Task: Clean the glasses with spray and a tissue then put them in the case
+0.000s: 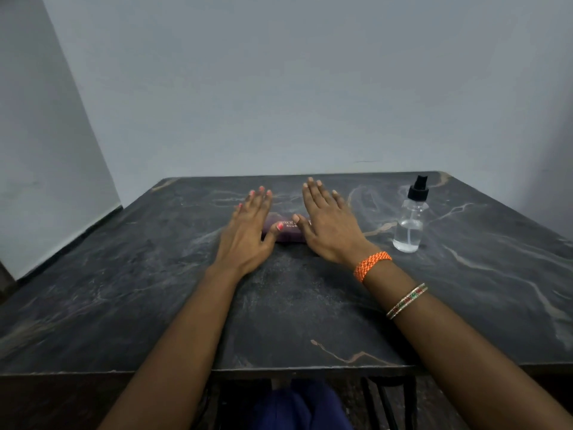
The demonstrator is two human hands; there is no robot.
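From the head camera we see a dark marbled desk with a purple case lying closed near the middle, a little toward the far edge. We see no glasses and no tissue anywhere on the desk; whether the glasses are inside the case we cannot tell. A clear spray bottle with a black pump stands upright toward the far right corner, well apart from both hands. We judge the task is either at its very start or just finished; the closed case and untouched bottle fit both readings.

Our left hand lies flat over the left end of the case, fingers straight and released, the thumb resting on the lid. Our right hand lies likewise over the right end, fingers stretched out and gripping nothing, thumb touching the lid.
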